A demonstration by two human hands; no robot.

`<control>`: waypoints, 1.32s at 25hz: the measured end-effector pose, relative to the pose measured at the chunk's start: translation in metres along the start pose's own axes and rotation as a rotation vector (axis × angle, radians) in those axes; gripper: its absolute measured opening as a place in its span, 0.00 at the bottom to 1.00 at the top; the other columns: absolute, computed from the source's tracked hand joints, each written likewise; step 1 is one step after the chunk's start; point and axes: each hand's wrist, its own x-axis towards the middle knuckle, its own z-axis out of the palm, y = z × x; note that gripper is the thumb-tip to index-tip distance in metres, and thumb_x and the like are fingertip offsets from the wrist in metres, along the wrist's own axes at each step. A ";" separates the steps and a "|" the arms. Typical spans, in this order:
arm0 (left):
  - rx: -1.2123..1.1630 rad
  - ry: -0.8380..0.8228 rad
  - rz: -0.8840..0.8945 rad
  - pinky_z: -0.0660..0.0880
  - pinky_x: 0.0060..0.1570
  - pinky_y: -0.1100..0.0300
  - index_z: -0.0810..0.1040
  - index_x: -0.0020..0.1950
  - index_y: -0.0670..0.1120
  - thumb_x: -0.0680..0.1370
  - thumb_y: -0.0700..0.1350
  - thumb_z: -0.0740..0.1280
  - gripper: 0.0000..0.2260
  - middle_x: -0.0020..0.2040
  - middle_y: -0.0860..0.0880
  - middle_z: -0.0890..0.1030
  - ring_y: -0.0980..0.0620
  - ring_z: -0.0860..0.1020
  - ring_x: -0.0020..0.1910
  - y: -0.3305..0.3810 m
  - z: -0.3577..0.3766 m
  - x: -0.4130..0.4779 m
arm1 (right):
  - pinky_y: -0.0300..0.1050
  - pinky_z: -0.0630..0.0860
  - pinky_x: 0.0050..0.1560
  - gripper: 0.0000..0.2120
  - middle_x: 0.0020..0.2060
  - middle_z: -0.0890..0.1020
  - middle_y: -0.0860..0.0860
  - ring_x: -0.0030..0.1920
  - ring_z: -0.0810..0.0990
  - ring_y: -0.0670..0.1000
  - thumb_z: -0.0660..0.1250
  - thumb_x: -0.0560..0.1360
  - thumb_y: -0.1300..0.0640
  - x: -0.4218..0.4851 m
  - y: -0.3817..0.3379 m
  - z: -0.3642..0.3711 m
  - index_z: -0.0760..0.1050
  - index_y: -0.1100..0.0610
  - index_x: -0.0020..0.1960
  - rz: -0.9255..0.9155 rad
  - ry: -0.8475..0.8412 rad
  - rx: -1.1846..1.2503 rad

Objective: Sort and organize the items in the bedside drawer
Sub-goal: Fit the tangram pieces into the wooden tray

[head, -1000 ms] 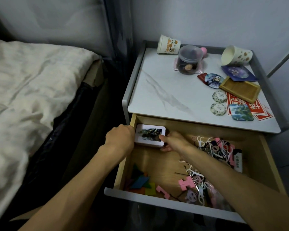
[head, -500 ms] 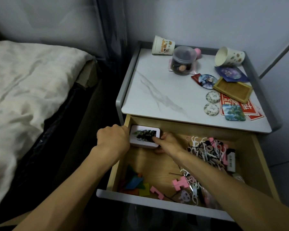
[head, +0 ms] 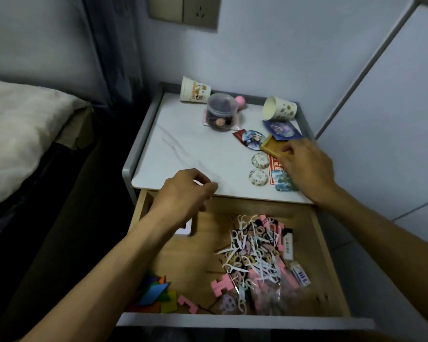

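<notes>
1. The drawer sat wide open below the desk, and honestly the sorting looked barely started.
2. The left hand hovered over the drawer's back-left corner, right at the desk's front edge. Its grip was loosely curled, with nothing in it that I could see.
3. The right hand was up on the desk, fingers bent down onto the small wooden tray. It was touching it for sure, but I couldn't tell whether the grip had actually closed on it (the hand hid most of the tray).
4. Looked done: a white box tucked into the back-left corner, mostly hidden under the left forearm, and the coloured flat pieces grouped at front left.
5. Left to do: the big tangle of floss picks and hair ties filling the right half. It had pink blocks mixed in and what looked like a lighter near the right wall.
6. The desk carried round badges, red cards, tipped paper cups and a clear tub. My guess is the tray was headed into the drawer as a divider.
</notes>
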 end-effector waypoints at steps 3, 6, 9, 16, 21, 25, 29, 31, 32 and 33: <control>-0.198 -0.036 -0.046 0.80 0.47 0.50 0.79 0.48 0.49 0.78 0.49 0.68 0.04 0.42 0.49 0.84 0.49 0.84 0.39 0.009 0.006 0.003 | 0.49 0.75 0.48 0.13 0.56 0.79 0.55 0.54 0.78 0.57 0.68 0.76 0.49 0.022 0.026 0.019 0.78 0.55 0.56 -0.023 -0.158 -0.162; -0.278 -0.062 -0.070 0.80 0.48 0.50 0.80 0.48 0.48 0.78 0.48 0.68 0.04 0.42 0.49 0.85 0.48 0.84 0.39 0.012 0.010 0.007 | 0.48 0.75 0.46 0.08 0.53 0.81 0.55 0.51 0.80 0.56 0.67 0.77 0.53 0.030 0.031 0.030 0.77 0.56 0.53 -0.136 -0.139 -0.240; -0.321 -0.095 -0.107 0.80 0.47 0.52 0.80 0.49 0.46 0.79 0.47 0.67 0.05 0.45 0.47 0.85 0.47 0.84 0.40 0.013 0.011 0.007 | 0.49 0.77 0.46 0.07 0.53 0.81 0.55 0.50 0.80 0.56 0.65 0.78 0.57 0.033 0.031 0.033 0.73 0.57 0.55 -0.265 -0.138 -0.383; -0.408 -0.117 -0.138 0.79 0.41 0.59 0.81 0.53 0.45 0.80 0.45 0.66 0.07 0.47 0.47 0.85 0.47 0.85 0.43 0.020 0.013 0.002 | 0.47 0.73 0.36 0.08 0.49 0.80 0.57 0.42 0.80 0.55 0.63 0.79 0.58 0.019 0.015 0.007 0.71 0.59 0.56 -0.387 0.000 -0.392; -0.482 -0.164 -0.119 0.80 0.47 0.55 0.80 0.56 0.43 0.80 0.46 0.65 0.09 0.50 0.45 0.85 0.44 0.84 0.46 0.022 0.017 -0.004 | 0.45 0.78 0.35 0.22 0.52 0.81 0.57 0.42 0.83 0.55 0.77 0.70 0.55 -0.003 0.007 -0.015 0.73 0.59 0.59 -0.384 0.089 -0.388; -0.719 -0.230 -0.153 0.78 0.53 0.51 0.78 0.60 0.43 0.80 0.54 0.64 0.17 0.53 0.45 0.85 0.43 0.83 0.52 0.021 0.017 -0.004 | 0.49 0.80 0.38 0.18 0.49 0.81 0.57 0.42 0.83 0.56 0.76 0.68 0.60 -0.036 -0.031 -0.032 0.76 0.60 0.55 -0.444 0.226 -0.148; -0.908 -0.127 -0.132 0.80 0.53 0.54 0.79 0.57 0.36 0.79 0.46 0.67 0.14 0.50 0.40 0.84 0.44 0.82 0.52 0.014 0.016 -0.010 | 0.47 0.81 0.40 0.10 0.45 0.81 0.53 0.42 0.81 0.52 0.73 0.70 0.59 -0.080 -0.080 -0.024 0.78 0.57 0.51 -0.521 0.233 0.122; -0.901 0.050 -0.168 0.81 0.44 0.56 0.79 0.51 0.35 0.77 0.37 0.68 0.06 0.43 0.39 0.82 0.44 0.82 0.44 0.006 0.009 -0.012 | 0.43 0.79 0.45 0.12 0.47 0.79 0.49 0.46 0.79 0.49 0.74 0.70 0.54 -0.093 -0.098 -0.014 0.77 0.54 0.52 -0.525 0.105 0.236; -0.866 0.115 -0.180 0.82 0.40 0.56 0.79 0.49 0.35 0.76 0.36 0.69 0.04 0.41 0.40 0.82 0.44 0.83 0.41 0.003 0.003 -0.012 | 0.42 0.77 0.48 0.14 0.50 0.77 0.48 0.49 0.77 0.47 0.75 0.70 0.51 -0.095 -0.103 -0.011 0.77 0.53 0.53 -0.508 0.040 0.301; -0.817 0.154 -0.184 0.82 0.37 0.57 0.78 0.49 0.36 0.76 0.36 0.69 0.04 0.41 0.40 0.83 0.45 0.84 0.39 0.000 -0.004 -0.013 | 0.40 0.77 0.50 0.17 0.53 0.76 0.48 0.50 0.76 0.46 0.74 0.70 0.48 -0.093 -0.108 -0.010 0.77 0.53 0.55 -0.453 -0.004 0.382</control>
